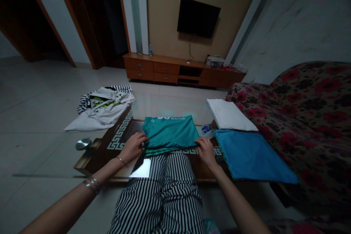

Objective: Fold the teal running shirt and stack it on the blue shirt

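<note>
While the left hand (pixel 133 148) and right hand (pixel 205 151) lie on opposite side edges of a folded teal shirt (pixel 170 133), both are open, with fingers loosely spread over the cloth; neither shows a pinch. The shirt sits on a glass table (pixel 117 135) with a patterned border, directly before the person's striped trousers (pixel 164 193), with "MARATHON" printed along its far edge. A green layer (pixel 156 151) protrudes beneath its near edge. Work in hand, as judged from the pose: flattening a folded shirt. Any lift from this pose would call for the fingers to slip under the side edges, keeping the layers together. Just right of the right hand lies a flat blue cloth (pixel 252 157), with a folded white cloth (pixel 229 115) beyond it and a small blue-and-white packet (pixel 206 130) between shirt and white cloth. Left of the table, a heap of white and striped clothes (pixel 101 108) rests on the tiled floor. A floral sofa (pixel 309 128) stands at far right.
</note>
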Available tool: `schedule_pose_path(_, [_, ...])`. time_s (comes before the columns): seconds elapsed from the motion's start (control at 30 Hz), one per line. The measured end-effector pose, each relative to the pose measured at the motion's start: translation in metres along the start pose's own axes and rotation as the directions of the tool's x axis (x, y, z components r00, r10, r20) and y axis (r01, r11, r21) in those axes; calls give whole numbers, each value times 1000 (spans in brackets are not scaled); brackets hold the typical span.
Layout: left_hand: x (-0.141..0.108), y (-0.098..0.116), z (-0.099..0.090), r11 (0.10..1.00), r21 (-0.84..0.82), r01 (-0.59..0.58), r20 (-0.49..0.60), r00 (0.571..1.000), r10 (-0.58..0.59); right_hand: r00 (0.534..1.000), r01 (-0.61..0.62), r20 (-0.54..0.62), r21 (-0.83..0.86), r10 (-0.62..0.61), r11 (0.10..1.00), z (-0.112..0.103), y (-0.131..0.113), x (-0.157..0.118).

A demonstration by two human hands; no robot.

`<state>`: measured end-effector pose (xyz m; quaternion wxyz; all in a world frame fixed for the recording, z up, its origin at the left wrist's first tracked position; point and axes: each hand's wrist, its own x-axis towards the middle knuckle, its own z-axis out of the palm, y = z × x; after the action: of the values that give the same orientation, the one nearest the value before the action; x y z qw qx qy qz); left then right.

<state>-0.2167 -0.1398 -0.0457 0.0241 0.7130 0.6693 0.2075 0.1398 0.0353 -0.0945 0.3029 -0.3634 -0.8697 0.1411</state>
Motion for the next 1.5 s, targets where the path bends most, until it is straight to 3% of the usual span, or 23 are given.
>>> schedule_pose_path(0.13, [22,46,7,987,130,-89,23,996,87,998,-65,-26,32,65,997,5,15,1])
schedule_pose_path(0.3, [62,103,47,951,195,-239,109,969,221,994,-90,-60,97,96,991,11,22,3])
schedule_pose_path(0.43, [89,125,72,942,221,-251,136,965,225,988,-118,-82,134,130,984,11,26,5])
schedule_pose_path(0.6, [99,136,83,963,210,-168,74,985,156,966,-186,-149,156,209,970,10,33,0])
schedule_pose_path(0.7, [89,137,89,971,159,-178,104,981,163,969,-188,-146,101,201,977,7,39,-9])
schedule_pose_path(0.83, [71,134,91,985,-21,-174,94,980,175,986,-168,-8,-7,168,986,-3,56,-13])
schedule_pose_path(0.97, [73,125,74,992,-77,-99,54,993,103,988,-147,33,-85,151,985,-5,54,19])
schedule_pose_path(1.1, [97,102,58,998,19,54,42,998,-55,998,-65,-2,-92,66,994,23,22,84])
schedule_pose_path(1.23, [109,78,69,980,133,148,61,986,-157,997,-35,65,-139,45,990,69,10,133])
schedule_pose_path(1.37, [96,68,88,981,137,137,113,982,-153,986,-156,21,-193,163,969,91,34,148])
schedule_pose_path(1.5, [100,47,78,985,93,144,75,986,-151,963,-261,-18,-286,268,922,87,47,148])
